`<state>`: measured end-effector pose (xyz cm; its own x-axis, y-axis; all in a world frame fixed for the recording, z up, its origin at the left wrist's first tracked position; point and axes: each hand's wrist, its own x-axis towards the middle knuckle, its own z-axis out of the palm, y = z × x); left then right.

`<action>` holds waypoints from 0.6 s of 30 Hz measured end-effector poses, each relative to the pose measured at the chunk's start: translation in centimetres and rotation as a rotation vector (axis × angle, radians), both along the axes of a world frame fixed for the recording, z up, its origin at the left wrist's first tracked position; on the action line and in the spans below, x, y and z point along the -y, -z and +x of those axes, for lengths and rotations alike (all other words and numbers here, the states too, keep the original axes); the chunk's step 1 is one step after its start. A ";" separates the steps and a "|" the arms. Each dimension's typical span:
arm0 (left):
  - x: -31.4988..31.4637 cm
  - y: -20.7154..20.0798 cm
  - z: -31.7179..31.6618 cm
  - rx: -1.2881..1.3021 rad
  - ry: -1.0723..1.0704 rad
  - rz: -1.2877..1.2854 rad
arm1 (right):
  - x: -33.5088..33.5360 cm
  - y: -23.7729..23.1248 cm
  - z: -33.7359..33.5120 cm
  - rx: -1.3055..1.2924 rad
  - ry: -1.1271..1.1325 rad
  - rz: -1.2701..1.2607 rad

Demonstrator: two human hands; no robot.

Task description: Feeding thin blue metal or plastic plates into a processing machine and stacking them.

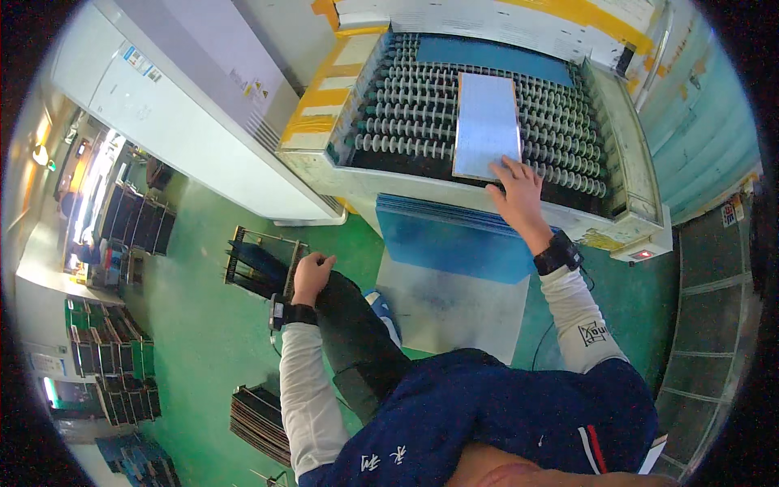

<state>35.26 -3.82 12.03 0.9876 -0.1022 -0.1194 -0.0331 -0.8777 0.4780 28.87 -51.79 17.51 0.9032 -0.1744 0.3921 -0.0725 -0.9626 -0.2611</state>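
A pale, silvery rectangular panel (487, 122) lies lengthwise on the roller conveyor (406, 130), its near end at the machine's front edge. My right hand (517, 191) touches that near end with fingers spread and holds nothing. Farther left and lower, my left hand (311, 276) is closed beside my knee, against the near side of a small slotted rack (264, 264). Its curled fingers hide whatever they may hold. Dark thin boards stand inside that rack. Across the back of the rollers lies a flat blue sheet (495, 58).
Several blue sheets (454, 243) lean upright below the conveyor's front. A tall white cabinet (187, 105) stands left of the machine. Dark boards (260, 422) are stacked on the green floor by my left arm. Loaded racks (109, 341) line the far left; a grey shelf-like frame (706, 325) stands right.
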 end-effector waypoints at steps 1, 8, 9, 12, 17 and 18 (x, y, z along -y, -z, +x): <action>-0.1 0.1 0.1 0.010 0.007 0.005 | 0.1 0.0 0.2 0.010 0.005 -0.005; 0.1 -0.1 0.2 -0.058 0.000 0.041 | 0.3 0.1 0.6 0.049 0.002 -0.042; 0.3 -0.1 0.3 -0.053 -0.003 0.042 | 0.6 0.2 0.6 0.060 0.001 -0.051; 0.1 -0.2 0.0 -0.020 -0.004 0.036 | 0.3 0.1 0.6 0.111 -0.044 -0.016; -1.0 0.6 0.3 -0.059 0.000 0.032 | -2.9 -1.9 -1.8 0.253 -0.299 0.204; -1.0 0.6 0.0 -0.049 -0.001 0.015 | -3.3 -1.3 -2.4 0.223 -0.323 0.233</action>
<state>35.27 -2.81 11.38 0.9806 -0.0989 -0.1691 -0.0090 -0.8849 0.4657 26.43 -48.47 18.85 0.8236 -0.0038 0.5671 0.3047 -0.8404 -0.4482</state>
